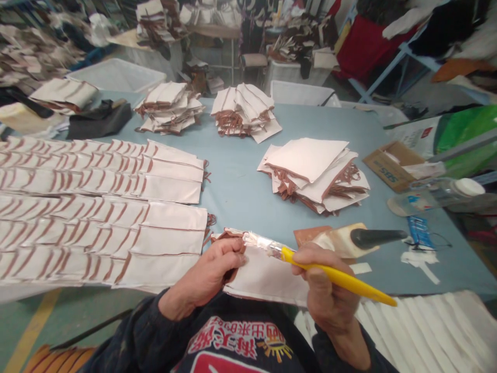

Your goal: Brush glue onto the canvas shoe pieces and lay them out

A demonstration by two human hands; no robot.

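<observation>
My right hand [328, 280] grips a paintbrush [334, 277] with a yellow handle. Its pale-coated bristles touch the brown-edged end of a cream fabric piece [267, 272] lying at the table's front edge. Pinched on that same end is my left hand [215, 264], its fingertips folding back the brown edge. Just right of the piece sits a whitish-smeared container [341, 238] with a dark handle lying across it.
Overlapping rows of cream pieces [166, 223] cover the left side. Cream stacks [310, 166] stand at the middle and back [244, 111]. A cardboard box [392, 166] and a clear jar [435, 194] are at right.
</observation>
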